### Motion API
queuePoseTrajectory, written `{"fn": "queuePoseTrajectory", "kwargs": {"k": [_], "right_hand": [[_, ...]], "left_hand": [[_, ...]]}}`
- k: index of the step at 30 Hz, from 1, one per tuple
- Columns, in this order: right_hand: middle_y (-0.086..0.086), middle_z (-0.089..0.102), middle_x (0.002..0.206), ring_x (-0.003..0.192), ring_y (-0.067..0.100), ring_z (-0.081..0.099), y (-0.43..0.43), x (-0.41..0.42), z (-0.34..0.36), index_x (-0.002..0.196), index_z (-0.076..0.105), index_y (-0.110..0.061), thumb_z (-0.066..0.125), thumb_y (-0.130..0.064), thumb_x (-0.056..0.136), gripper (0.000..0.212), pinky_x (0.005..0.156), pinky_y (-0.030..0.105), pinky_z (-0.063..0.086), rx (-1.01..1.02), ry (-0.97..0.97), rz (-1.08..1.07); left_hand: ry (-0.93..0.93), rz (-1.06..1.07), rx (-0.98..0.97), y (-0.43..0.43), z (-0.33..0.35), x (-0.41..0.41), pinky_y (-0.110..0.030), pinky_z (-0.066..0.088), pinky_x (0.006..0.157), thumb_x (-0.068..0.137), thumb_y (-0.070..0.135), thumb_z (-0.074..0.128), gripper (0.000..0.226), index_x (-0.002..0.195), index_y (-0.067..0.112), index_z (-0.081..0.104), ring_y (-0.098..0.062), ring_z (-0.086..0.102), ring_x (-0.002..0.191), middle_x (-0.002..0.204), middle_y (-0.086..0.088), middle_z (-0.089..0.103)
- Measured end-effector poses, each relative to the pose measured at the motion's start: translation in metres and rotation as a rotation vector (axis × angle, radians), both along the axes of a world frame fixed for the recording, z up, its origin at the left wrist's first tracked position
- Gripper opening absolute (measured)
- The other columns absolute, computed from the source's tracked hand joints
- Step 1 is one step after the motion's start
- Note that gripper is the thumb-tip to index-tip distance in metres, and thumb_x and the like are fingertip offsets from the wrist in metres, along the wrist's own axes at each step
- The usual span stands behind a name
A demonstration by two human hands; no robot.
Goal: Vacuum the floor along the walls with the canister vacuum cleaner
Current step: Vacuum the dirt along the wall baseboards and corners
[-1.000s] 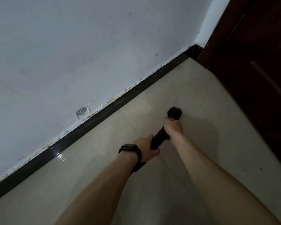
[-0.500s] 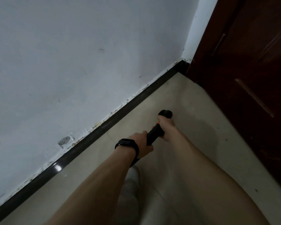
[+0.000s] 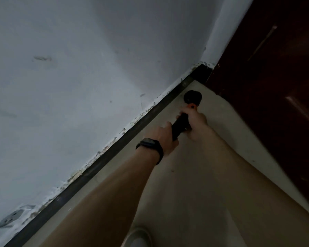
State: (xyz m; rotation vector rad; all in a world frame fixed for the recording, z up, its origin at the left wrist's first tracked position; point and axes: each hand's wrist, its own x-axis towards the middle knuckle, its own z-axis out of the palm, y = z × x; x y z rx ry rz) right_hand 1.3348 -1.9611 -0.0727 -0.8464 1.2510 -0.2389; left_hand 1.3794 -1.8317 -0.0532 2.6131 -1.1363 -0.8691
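Both hands grip a black vacuum wand (image 3: 180,124) that points away from me toward the corner. My left hand (image 3: 163,138), with a black band on its wrist, holds the near end. My right hand (image 3: 196,122) holds it further along, just behind an orange part and the round black end (image 3: 193,98). That end sits close to the dark baseboard (image 3: 132,129) beneath the white wall (image 3: 78,86). The vacuum's floor head and canister are out of sight.
A dark brown wooden door (image 3: 275,86) closes off the right side and meets the wall at the corner. A wall socket (image 3: 9,218) sits low on the wall at bottom left. Beige floor tiles (image 3: 212,175) lie between wall and door. My shoe (image 3: 139,237) shows at the bottom edge.
I have stepped closer to the corner; the wand and both hands have moved forward along the baseboard toward the door. The socket has slid to the bottom left of view.
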Motion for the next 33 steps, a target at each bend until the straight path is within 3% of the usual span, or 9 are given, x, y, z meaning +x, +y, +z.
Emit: {"fn": "queuePoseTrajectory", "kwargs": {"k": [4, 7, 11, 14, 17, 20, 25, 29, 33], "right_hand": [[0.01, 0.07, 0.102, 0.078, 0.019, 0.075, -0.018, 0.02, 0.003, 0.126, 0.062, -0.003, 0.07, -0.017, 0.096, 0.034, 0.059, 0.034, 0.058, 0.012, -0.056, -0.077], [0.008, 0.062, 0.094, 0.073, 0.022, 0.069, -0.032, 0.037, 0.01, 0.107, 0.058, -0.005, 0.063, -0.019, 0.102, 0.015, 0.058, 0.036, 0.055, -0.04, -0.012, -0.111], [0.008, 0.059, 0.088, 0.066, 0.019, 0.06, -0.037, 0.042, 0.015, 0.087, 0.05, -0.011, 0.051, -0.023, 0.108, 0.024, 0.057, 0.034, 0.051, -0.15, 0.133, -0.067], [0.007, 0.061, 0.081, 0.059, 0.016, 0.059, -0.021, 0.037, 0.01, 0.093, 0.056, -0.008, 0.046, -0.027, 0.11, 0.027, 0.05, 0.027, 0.05, -0.205, 0.194, 0.014], [0.01, 0.061, 0.083, 0.055, 0.016, 0.06, 0.005, 0.031, 0.005, 0.124, 0.056, 0.0, 0.043, -0.029, 0.11, 0.035, 0.043, 0.022, 0.049, -0.195, 0.181, 0.074], [0.013, 0.063, 0.092, 0.047, 0.014, 0.063, 0.036, 0.021, 0.004, 0.139, 0.05, 0.002, 0.046, -0.036, 0.109, 0.049, 0.043, 0.022, 0.05, -0.18, 0.195, 0.136], [0.01, 0.063, 0.082, 0.042, 0.011, 0.061, 0.095, -0.006, 0.012, 0.134, 0.053, 0.002, 0.046, -0.037, 0.109, 0.047, 0.04, 0.02, 0.047, -0.144, 0.194, 0.226], [0.012, 0.06, 0.085, 0.039, 0.011, 0.062, 0.158, -0.014, 0.017, 0.135, 0.05, 0.003, 0.046, -0.033, 0.108, 0.045, 0.042, 0.023, 0.049, -0.118, 0.137, 0.222], [0.009, 0.061, 0.091, 0.057, 0.016, 0.067, 0.241, -0.024, 0.029, 0.135, 0.038, -0.004, 0.044, -0.037, 0.109, 0.042, 0.057, 0.032, 0.056, -0.118, 0.158, 0.315]], "left_hand": [[-0.029, -0.002, -0.054, -0.031, -0.002, 0.019, -0.039, 0.056, 0.072, 0.096, 0.038, 0.053, 0.033, 0.122, 0.019, 0.045, -0.025, 0.061, 0.079, 0.099, -0.004, 0.063], [0.027, 0.026, -0.093, -0.051, -0.006, 0.024, -0.04, 0.055, 0.073, 0.096, 0.034, 0.054, 0.035, 0.126, 0.017, 0.046, -0.025, 0.06, 0.081, 0.103, -0.005, 0.063], [0.102, 0.061, -0.122, -0.057, -0.009, 0.017, -0.038, 0.054, 0.07, 0.097, 0.03, 0.052, 0.033, 0.126, 0.017, 0.046, -0.024, 0.059, 0.078, 0.101, -0.004, 0.061], [0.113, 0.057, -0.108, -0.037, -0.011, 0.01, -0.037, 0.053, 0.066, 0.097, 0.03, 0.051, 0.037, 0.131, 0.018, 0.042, -0.026, 0.059, 0.077, 0.098, -0.004, 0.06], [0.073, 0.059, -0.096, -0.006, -0.007, 0.008, -0.037, 0.054, 0.068, 0.096, 0.034, 0.052, 0.036, 0.126, 0.017, 0.044, -0.029, 0.062, 0.083, 0.101, -0.006, 0.063], [0.058, 0.04, -0.053, 0.029, 0.002, -0.004, -0.036, 0.051, 0.067, 0.096, 0.039, 0.051, 0.038, 0.126, 0.016, 0.043, -0.029, 0.063, 0.084, 0.103, -0.007, 0.064], [0.085, 0.075, 0.007, 0.091, 0.018, -0.037, -0.038, 0.054, 0.071, 0.097, 0.041, 0.05, 0.039, 0.127, 0.018, 0.041, -0.028, 0.063, 0.083, 0.101, -0.006, 0.063], [0.055, 0.124, 0.054, 0.154, 0.029, -0.05, -0.032, 0.043, 0.057, 0.097, 0.044, 0.051, 0.036, 0.122, 0.02, 0.044, -0.021, 0.052, 0.068, 0.083, 0.001, 0.052], [0.118, 0.302, 0.1, 0.233, 0.041, -0.063, -0.034, 0.049, 0.061, 0.091, 0.048, 0.057, 0.033, 0.111, 0.022, 0.051, -0.018, 0.056, 0.07, 0.083, 0.003, 0.054]]}}
